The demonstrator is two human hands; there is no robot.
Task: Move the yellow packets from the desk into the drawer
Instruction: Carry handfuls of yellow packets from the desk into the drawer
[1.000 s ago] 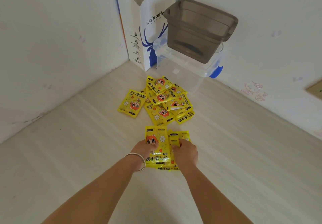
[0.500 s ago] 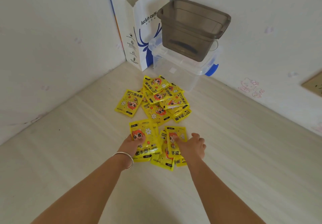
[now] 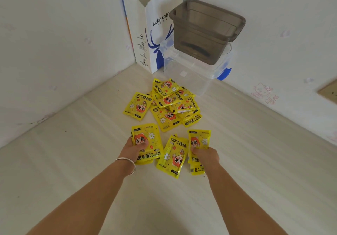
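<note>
A: Pale wood-grain bench point(image 3: 255, 161), white walls at the corner. Status of each grip?

B: Left hand point(image 3: 134, 149) pinches one hand-warmer packet point(image 3: 147, 146); right hand point(image 3: 205, 154) pinches another point(image 3: 198, 141).

A: Remaining stock?

B: Loose packet point(image 3: 173, 155) lies between both hands, long axis pointing away; main pile point(image 3: 169, 105) lies beyond. Drawer not visible.

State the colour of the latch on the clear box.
Blue; the latch shows on the clear box in the head view.

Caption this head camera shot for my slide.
Left hand and right hand each grip yellow packets on desk.
</note>
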